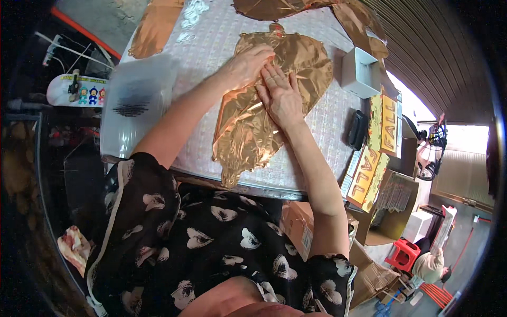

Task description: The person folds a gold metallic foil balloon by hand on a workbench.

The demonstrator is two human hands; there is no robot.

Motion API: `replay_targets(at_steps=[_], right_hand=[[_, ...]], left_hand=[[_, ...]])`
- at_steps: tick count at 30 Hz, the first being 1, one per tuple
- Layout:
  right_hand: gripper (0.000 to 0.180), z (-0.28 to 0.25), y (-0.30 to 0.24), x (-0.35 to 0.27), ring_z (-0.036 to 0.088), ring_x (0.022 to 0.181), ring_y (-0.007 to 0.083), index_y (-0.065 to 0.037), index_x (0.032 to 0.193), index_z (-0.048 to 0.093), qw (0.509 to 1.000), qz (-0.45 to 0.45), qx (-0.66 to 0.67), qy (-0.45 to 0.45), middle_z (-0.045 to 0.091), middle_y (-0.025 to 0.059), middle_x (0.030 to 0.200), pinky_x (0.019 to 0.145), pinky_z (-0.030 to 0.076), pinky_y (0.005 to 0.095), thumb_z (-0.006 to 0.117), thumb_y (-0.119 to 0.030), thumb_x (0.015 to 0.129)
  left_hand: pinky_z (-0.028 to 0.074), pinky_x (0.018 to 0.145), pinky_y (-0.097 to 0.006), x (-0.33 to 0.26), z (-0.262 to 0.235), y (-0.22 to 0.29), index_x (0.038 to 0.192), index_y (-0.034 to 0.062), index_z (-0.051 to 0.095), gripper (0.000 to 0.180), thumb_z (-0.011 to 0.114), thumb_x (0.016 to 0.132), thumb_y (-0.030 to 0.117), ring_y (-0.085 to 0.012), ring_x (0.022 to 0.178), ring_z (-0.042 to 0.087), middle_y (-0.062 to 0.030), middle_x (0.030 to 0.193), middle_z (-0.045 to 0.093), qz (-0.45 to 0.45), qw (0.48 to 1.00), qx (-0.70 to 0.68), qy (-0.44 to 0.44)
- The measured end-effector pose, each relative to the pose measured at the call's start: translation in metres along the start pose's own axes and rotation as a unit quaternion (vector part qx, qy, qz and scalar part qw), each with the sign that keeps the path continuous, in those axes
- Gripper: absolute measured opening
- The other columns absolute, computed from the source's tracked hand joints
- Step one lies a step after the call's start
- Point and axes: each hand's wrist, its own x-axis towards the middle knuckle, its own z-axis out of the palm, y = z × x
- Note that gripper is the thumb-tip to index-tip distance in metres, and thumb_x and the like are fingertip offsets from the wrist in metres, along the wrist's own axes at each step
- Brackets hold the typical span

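A shiny copper-coloured foil balloon (240,140), uninflated and creased, lies across the table in front of me. My left hand (249,64) rests on its upper middle, fingers stretched to the right and slightly bent. Just below and to the right, my right hand (282,98) presses flat on the foil with its fingers extended. The fingertips of both hands nearly meet. Neither hand visibly grips anything; the foil directly under the palms is hidden.
More copper foil pieces (156,29) lie at the table's far edge, beside white string (193,13). A clear plastic bin (138,105) stands at left. On the right are a white open box (362,73), a black object (357,130) and yellow printed boxes (368,177). Another person (430,266) is far right.
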Motion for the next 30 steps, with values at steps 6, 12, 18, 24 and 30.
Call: replay_targets(at_steps=[6,12,18,24,30], right_hand=[[0.042,-0.018,0.022,0.018,0.057,0.134,0.0282,-0.006,0.135,0.064,0.996,-0.035,0.082,0.007,0.061,0.0171,0.142,0.114,0.040,0.0521,0.063,-0.028,0.099],[0.047,-0.038,0.119,0.069,0.063,0.118,0.0414,-0.002,0.126,0.066,0.964,0.265,0.020,-0.023,0.065,0.0324,0.123,0.101,0.049,0.0529,0.067,-0.036,0.093],[0.056,-0.019,0.153,0.094,0.063,0.115,0.0463,0.000,0.115,0.069,0.956,0.255,-0.145,0.016,0.069,0.0285,0.118,0.101,0.049,0.0503,0.070,-0.049,0.088],[0.064,-0.027,0.163,0.124,0.065,0.118,0.0402,0.003,0.112,0.071,0.919,0.377,0.014,-0.115,0.069,0.0295,0.119,0.098,0.054,0.0472,0.080,-0.051,0.078],[0.050,-0.045,0.164,0.152,0.075,0.080,0.0338,0.004,0.090,0.073,0.970,0.230,-0.065,-0.055,0.075,0.0231,0.086,0.072,0.058,0.0443,0.085,-0.041,0.073]], left_hand=[[0.045,0.111,-0.042,-0.001,-0.004,0.004,0.133,0.0020,0.058,0.034,0.056,0.102,0.015,-0.0356,0.129,0.054,-0.0156,0.138,0.055,-0.001,0.999,0.048,0.003],[0.044,0.111,-0.045,0.000,-0.002,0.008,0.130,0.0131,0.064,0.030,0.058,0.102,0.025,-0.0340,0.127,0.054,-0.0135,0.136,0.054,0.020,0.998,0.065,0.001],[0.044,0.111,-0.046,-0.003,-0.003,0.010,0.129,0.0189,0.067,0.028,0.057,0.103,0.027,-0.0345,0.128,0.052,-0.0123,0.138,0.052,0.007,0.997,0.078,-0.006],[0.043,0.112,-0.046,-0.006,-0.005,0.010,0.130,0.0207,0.067,0.029,0.057,0.103,0.027,-0.0346,0.129,0.051,-0.0125,0.138,0.051,-0.008,0.997,0.070,-0.013],[0.044,0.110,-0.046,-0.002,-0.002,0.011,0.128,0.0188,0.067,0.029,0.058,0.102,0.026,-0.0348,0.126,0.052,-0.0135,0.134,0.052,0.014,0.998,0.067,0.011]])
